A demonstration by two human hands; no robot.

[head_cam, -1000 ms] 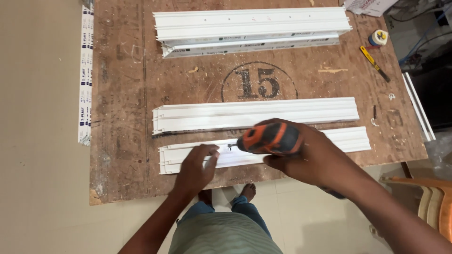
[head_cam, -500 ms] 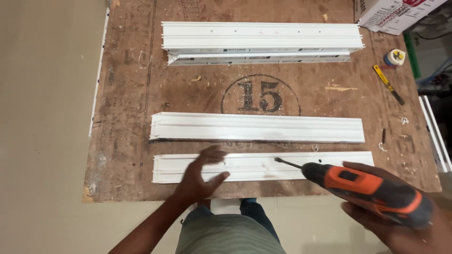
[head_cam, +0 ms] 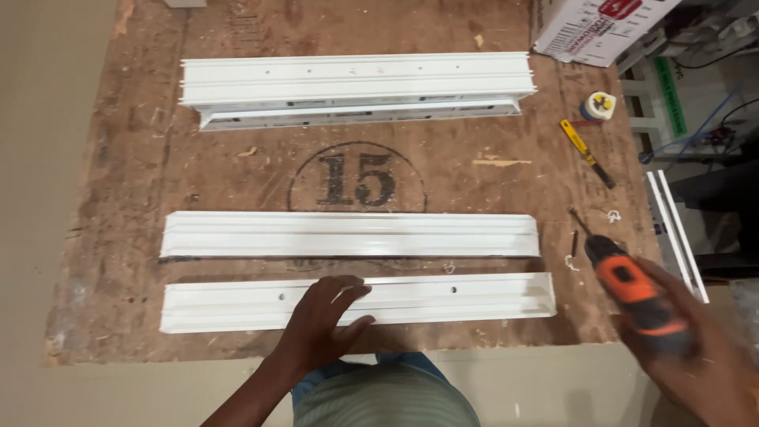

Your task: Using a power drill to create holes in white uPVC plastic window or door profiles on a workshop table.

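The left hand (head_cam: 324,320) is lying open, fingers spread, on the nearest white profile (head_cam: 356,302) at the desk's (head_cam: 118,237) front edge. The right hand (head_cam: 696,356) is gripping an orange drill (head_cam: 632,291) off the profile's right end, bit pointing away.

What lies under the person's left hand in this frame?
The left hand rests flat on the nearest long white plastic channel, which lies on the worn brown plywood board. Two drilled holes show beside the hand; the stretch under the palm is covered.
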